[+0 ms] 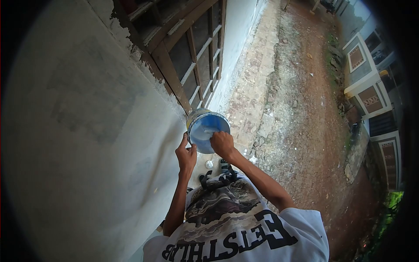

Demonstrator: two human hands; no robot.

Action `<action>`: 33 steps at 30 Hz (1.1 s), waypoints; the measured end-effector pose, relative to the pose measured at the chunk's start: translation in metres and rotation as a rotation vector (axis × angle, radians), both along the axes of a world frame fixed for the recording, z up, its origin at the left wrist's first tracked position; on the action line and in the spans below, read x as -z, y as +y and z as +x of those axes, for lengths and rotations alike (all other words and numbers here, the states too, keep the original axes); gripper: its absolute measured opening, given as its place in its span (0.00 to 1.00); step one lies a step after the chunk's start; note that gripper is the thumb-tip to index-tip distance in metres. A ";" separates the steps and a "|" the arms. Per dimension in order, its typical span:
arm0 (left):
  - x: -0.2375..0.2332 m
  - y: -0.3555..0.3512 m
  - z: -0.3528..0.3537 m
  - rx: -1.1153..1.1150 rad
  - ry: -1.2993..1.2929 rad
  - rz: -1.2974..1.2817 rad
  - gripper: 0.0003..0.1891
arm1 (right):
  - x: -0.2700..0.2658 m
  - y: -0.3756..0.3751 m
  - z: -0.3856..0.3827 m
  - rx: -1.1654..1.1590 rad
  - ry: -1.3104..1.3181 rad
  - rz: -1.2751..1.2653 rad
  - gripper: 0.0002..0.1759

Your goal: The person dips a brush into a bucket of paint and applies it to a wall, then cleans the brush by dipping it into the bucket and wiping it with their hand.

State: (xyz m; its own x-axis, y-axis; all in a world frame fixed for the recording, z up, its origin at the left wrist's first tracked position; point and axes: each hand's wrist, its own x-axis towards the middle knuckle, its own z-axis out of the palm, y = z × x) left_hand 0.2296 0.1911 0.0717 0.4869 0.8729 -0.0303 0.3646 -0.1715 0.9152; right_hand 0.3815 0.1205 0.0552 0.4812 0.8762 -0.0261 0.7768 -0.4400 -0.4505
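Note:
A blue-lined paint bucket [202, 142] with a paint-smeared rim is tipped toward me at chest height. My left hand [187, 153] grips its near left edge, thumb and fingers on the rim. Over the right side of the opening, my right hand [222, 143] is closed in a fist. A pale patch shows inside the bucket beside that fist, but whatever the fist holds is hidden. Whitish material coats part of the inside.
A grey-white plastered wall [96, 144] stands close on my left. Beyond the bucket is a brown-framed window [192, 61] with paint-marked bars. A narrow paved ledge [248, 87] runs forward beside a dirt path [305, 131]. A white round object [209, 164] lies near my feet.

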 end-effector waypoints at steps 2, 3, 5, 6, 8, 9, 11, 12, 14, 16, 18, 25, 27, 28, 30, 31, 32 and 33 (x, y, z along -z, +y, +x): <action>-0.005 -0.002 -0.001 0.011 0.022 0.019 0.29 | 0.000 0.002 0.001 -0.043 0.083 -0.050 0.15; -0.007 -0.002 -0.002 0.019 0.040 -0.002 0.29 | 0.000 0.003 0.002 -0.042 0.084 -0.052 0.15; -0.006 -0.002 -0.004 0.027 0.059 -0.026 0.29 | 0.005 0.009 0.004 -0.055 0.179 -0.102 0.16; -0.005 -0.002 -0.005 0.034 0.040 -0.035 0.29 | 0.011 0.012 0.006 -0.057 0.179 -0.103 0.16; -0.005 -0.001 -0.007 0.038 0.020 -0.042 0.29 | 0.020 0.016 0.013 -0.123 0.321 0.007 0.17; -0.005 -0.001 -0.008 0.031 0.005 -0.032 0.29 | 0.024 0.017 0.017 -0.125 0.320 0.007 0.17; -0.005 -0.001 -0.011 0.017 -0.012 -0.020 0.29 | 0.017 0.016 0.024 -0.081 0.754 -0.036 0.19; -0.006 -0.001 -0.013 0.018 -0.011 -0.026 0.30 | 0.014 0.014 0.026 -0.086 0.753 -0.037 0.19; 0.001 0.001 -0.016 0.013 -0.012 -0.032 0.30 | -0.003 0.006 0.028 -0.013 0.930 -0.099 0.20; 0.016 0.003 -0.018 -0.028 -0.085 0.001 0.30 | -0.021 -0.005 0.027 0.044 1.061 -0.088 0.19; 0.023 0.003 -0.020 -0.063 -0.115 -0.025 0.30 | -0.025 -0.015 0.028 0.103 1.191 -0.076 0.18; 0.020 0.003 -0.020 -0.136 -0.188 -0.215 0.28 | -0.053 -0.050 0.024 0.156 1.210 0.042 0.18; 0.019 0.004 -0.019 -0.140 -0.208 -0.215 0.26 | -0.054 -0.059 0.024 0.130 1.170 0.083 0.18; 0.017 0.004 -0.018 -0.143 -0.227 -0.214 0.24 | -0.052 -0.063 0.024 0.099 1.144 0.129 0.18; 0.011 0.005 -0.016 -0.155 -0.226 -0.232 0.23 | -0.052 -0.069 0.026 0.067 1.116 0.175 0.19; 0.007 0.004 -0.015 -0.166 -0.225 -0.252 0.21 | -0.057 -0.072 0.027 0.058 1.124 0.216 0.20; 0.004 0.004 -0.013 -0.167 -0.225 -0.252 0.21 | -0.061 -0.074 0.027 0.050 1.132 0.258 0.21; 0.001 0.002 -0.012 -0.182 -0.231 -0.258 0.21 | -0.065 -0.075 0.027 0.049 1.132 0.257 0.21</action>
State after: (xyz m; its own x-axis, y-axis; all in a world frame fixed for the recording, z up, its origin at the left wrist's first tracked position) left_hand 0.2177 0.1936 0.0711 0.3447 0.9235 -0.1682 0.1474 0.1237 0.9813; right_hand 0.4081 0.0452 0.1199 0.3304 0.8991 -0.2873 -0.1423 -0.2535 -0.9568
